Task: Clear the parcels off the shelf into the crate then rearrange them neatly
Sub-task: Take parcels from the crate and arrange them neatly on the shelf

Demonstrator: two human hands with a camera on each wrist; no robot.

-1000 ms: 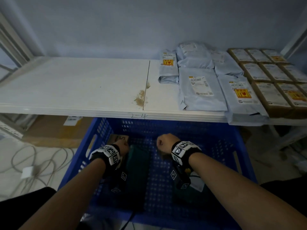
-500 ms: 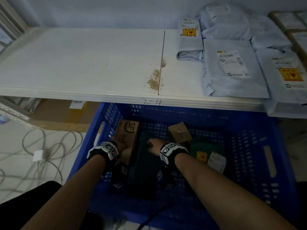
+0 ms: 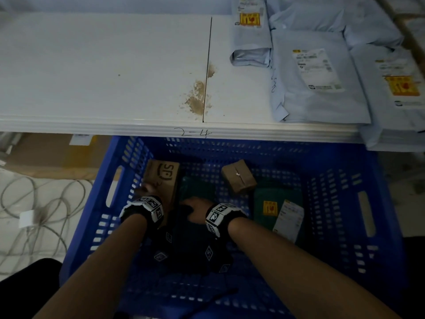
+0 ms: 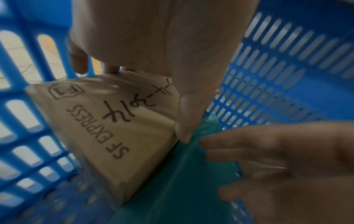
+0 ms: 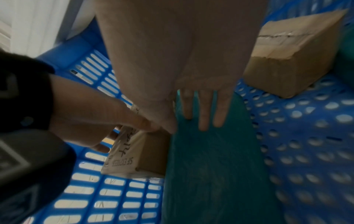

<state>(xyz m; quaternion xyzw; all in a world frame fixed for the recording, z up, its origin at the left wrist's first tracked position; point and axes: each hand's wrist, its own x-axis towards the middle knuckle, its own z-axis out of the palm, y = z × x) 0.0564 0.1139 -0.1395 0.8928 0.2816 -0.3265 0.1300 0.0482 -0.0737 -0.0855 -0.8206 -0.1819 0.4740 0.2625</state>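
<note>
A blue slatted crate [image 3: 340, 203] stands under the white shelf [image 3: 103, 77]. My left hand [image 3: 147, 188] grips a brown SF Express box [image 3: 164, 174] [image 4: 107, 136], which is tilted by the crate's left wall, with the thumb [image 4: 186, 118] on its right edge. My right hand [image 3: 195, 209] presses straight fingers [image 5: 204, 112] flat on a dark green parcel [image 5: 210, 166] beside that box. A small brown taped box [image 3: 239, 179] [image 5: 291, 57] lies at the crate's middle. A second green parcel [image 3: 279, 203] with labels lies to the right.
Several grey mailer bags [image 3: 317, 77] lie on the right part of the shelf, one overhanging its front edge. A brown stain [image 3: 197, 97] marks the shelf's seam. Loose cables [image 3: 34, 203] and a cardboard box [image 3: 57, 157] are on the floor at the left.
The head view has dipped toward the crate. The left hand has brought the SF Express box up on its edge by the left wall. The right hand has slid left onto the green parcel.
</note>
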